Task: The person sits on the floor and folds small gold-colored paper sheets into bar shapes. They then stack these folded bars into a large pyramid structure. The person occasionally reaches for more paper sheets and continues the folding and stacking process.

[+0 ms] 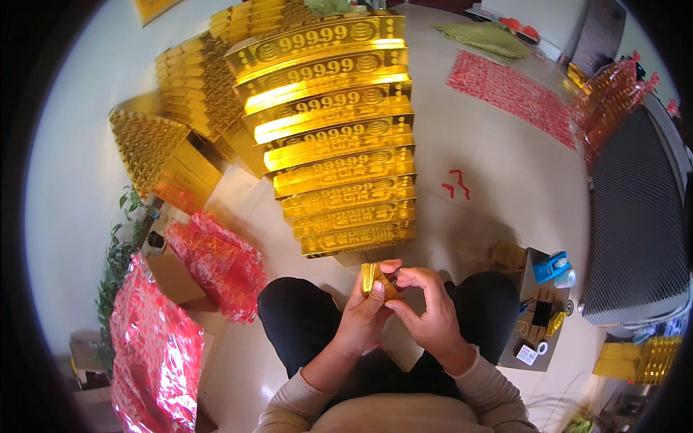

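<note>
My left hand is closed around a small folded piece of gold foil paper, held between thumb and fingers above my lap. At its right side my right hand has thumb and forefinger bent towards the paper's edge; whether they pinch it cannot be told. Just beyond my hands rises a tall stack of folded gold foil paper pieces, printed with figures and patterns, in several stepped layers.
More gold stacks and a cardboard box stand at the left, near red patterned plastic film. At the right, a low table bears a blue tape dispenser. Red strips lie on the floor beside a mesh-backed chair.
</note>
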The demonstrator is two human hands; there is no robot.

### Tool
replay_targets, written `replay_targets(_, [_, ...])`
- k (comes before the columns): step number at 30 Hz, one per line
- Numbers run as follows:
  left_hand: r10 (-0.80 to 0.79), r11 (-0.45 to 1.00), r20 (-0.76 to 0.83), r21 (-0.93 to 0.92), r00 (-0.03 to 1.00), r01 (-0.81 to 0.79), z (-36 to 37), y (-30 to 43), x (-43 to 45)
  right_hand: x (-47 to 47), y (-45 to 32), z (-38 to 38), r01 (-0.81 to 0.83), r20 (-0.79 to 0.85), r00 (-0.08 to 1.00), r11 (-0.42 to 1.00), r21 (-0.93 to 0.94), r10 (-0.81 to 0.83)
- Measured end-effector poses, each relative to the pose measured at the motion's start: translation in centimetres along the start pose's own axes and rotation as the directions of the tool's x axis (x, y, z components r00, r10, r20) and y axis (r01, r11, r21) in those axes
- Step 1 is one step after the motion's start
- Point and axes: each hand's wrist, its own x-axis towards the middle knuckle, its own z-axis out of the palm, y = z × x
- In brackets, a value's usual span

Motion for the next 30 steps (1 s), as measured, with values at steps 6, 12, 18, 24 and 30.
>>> replay_targets(6, [0.017, 0.994, -0.059, -0.103, 0.998, -0.023, 0.0, -0.1, -0.5, -0.1, 0.0, 1.2, 0.139, 0.036, 0.99, 0.978, -0.154, -0.136])
replay_targets(12, [0.025, 0.969, -0.027, -0.245, 0.999, -0.031, -1.2, -0.6, -0.7, -0.5, 0.2, 1.7, 0.163, 0.045, 0.986, 0.97, -0.181, -0.158])
replay_targets(18, [-0.022, 0.971, -0.093, -0.239, 0.995, 0.0, -0.9, 0.4, -1.5, -0.1, 0.0, 2.4, -0.055, -0.031, 0.998, 0.994, 0.091, 0.058])
replay_targets(24, [0.042, 0.982, -0.101, -0.178, 0.994, -0.06, -1.4, -0.5, -2.0, 0.0, -0.3, 2.7, 0.031, 0.017, 0.999, 0.999, -0.032, -0.031])
replay_targets(30, [0.063, 0.99, -0.208, -0.11, 0.976, -0.087, -1.8, -1.2, -2.4, -0.2, -0.6, 3.2, 0.235, 0.051, 0.972, 0.941, -0.245, -0.229])
